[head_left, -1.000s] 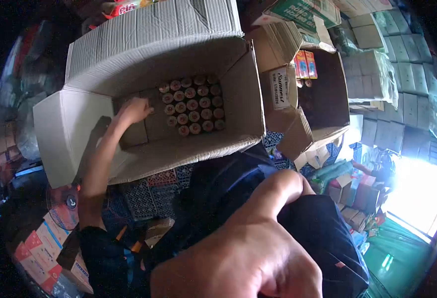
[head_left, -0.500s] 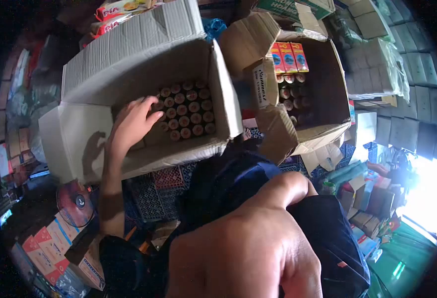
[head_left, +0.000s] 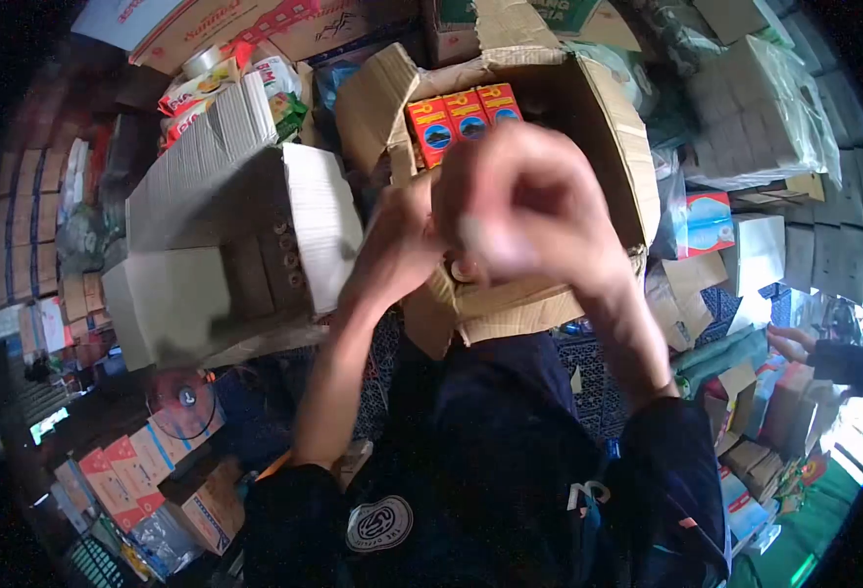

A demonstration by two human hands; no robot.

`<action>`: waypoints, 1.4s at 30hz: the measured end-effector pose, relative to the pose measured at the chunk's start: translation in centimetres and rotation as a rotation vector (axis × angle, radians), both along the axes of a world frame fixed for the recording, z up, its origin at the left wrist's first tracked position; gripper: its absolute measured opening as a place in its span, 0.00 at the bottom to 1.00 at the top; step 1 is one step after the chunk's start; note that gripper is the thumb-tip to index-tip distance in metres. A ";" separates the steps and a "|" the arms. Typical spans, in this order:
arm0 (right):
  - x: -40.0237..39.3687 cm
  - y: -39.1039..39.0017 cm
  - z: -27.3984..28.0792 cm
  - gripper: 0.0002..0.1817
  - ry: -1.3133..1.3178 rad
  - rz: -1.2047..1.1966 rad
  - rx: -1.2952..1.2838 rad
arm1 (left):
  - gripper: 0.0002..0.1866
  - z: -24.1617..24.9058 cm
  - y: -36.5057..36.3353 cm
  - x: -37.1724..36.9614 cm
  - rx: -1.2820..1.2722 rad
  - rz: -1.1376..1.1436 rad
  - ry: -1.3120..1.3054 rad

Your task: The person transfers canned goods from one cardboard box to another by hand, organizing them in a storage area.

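My right hand is raised in front of the open brown carton, smeared by motion, with its fingers curled in. Beside it is my left hand, its fingertips largely hidden behind the right. I cannot tell what, if anything, is pinched between them. Orange-red small boxes stand in a row inside the brown carton, above my hands. A round-topped item shows just below my fingers. To the left, an open white-lined carton holds round-topped items along its right wall.
Snack packets lie behind the left carton. A fan stands at lower left near pink-and-white boxes. Plastic-wrapped stacks rise at the right. Another person's hand shows at far right.
My left hand has left the white-lined carton and moved right. My right hand has moved up and away from the camera; both now meet over the brown carton. The view has shifted right.
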State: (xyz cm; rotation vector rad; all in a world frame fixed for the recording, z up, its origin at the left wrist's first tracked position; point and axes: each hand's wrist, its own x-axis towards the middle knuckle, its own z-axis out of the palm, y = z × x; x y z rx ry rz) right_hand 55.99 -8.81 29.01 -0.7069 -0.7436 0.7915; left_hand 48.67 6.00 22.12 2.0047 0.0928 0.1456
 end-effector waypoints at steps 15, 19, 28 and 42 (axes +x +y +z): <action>7.7 2.6 -25.0 0.17 -1.136 0.622 -1.000 | 0.19 -16.9 -3.6 4.4 0.728 0.286 0.500; 8.5 2.0 -25.6 0.16 -1.053 0.693 -1.176 | 0.24 -16.3 -3.8 5.2 0.809 0.261 0.590; 8.9 0.2 -21.1 0.16 -1.199 0.554 -1.041 | 0.25 -16.8 -3.6 5.5 0.707 0.238 0.710; 11.0 0.8 -24.2 0.16 -1.337 0.527 -1.003 | 0.18 -15.8 -2.3 5.9 0.335 0.255 0.668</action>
